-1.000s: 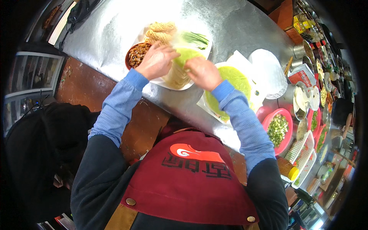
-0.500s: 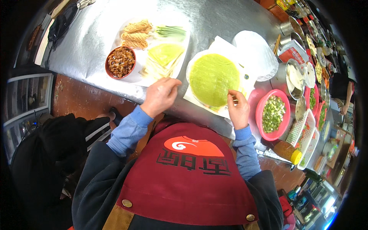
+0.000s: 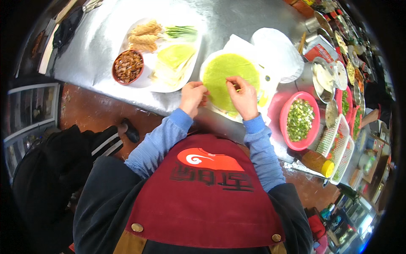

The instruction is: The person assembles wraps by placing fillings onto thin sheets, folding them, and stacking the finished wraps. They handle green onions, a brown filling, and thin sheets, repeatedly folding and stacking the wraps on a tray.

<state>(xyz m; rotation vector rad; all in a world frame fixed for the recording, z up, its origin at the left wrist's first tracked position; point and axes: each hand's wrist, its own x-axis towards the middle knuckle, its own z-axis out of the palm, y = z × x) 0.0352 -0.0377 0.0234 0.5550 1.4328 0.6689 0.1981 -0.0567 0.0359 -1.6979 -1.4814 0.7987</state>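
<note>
A round, flat green pancake (image 3: 226, 70) lies on a white plate, which stands on a white sheet at the table's front edge. My right hand (image 3: 244, 96) is over its right part, thumb and fingers drawn together in a pinch; whether they grip anything is too small to tell. At the pancake's left edge my left hand (image 3: 194, 98) is closed, its fingers curled inward and what they hold, if anything, hidden. Left of it, a white tray (image 3: 167, 88) carries folded green pancakes (image 3: 175, 56), green onion strips (image 3: 181, 32), golden fried pieces (image 3: 144, 37) and a bowl of brown sauce (image 3: 128, 67).
A stack of white paper-like rounds (image 3: 277, 53) lies right of the plate. Nearby are a pink bowl of chopped green onion (image 3: 299, 120), a metal pot (image 3: 323, 82), white baskets (image 3: 336, 148) and a yellow-capped bottle (image 3: 315, 163). Someone in dark clothing (image 3: 46, 178) is at the left.
My right hand has moved left, from the pancake's right edge to over it. My left hand has shifted right, away from the tray to the pancake's left edge.
</note>
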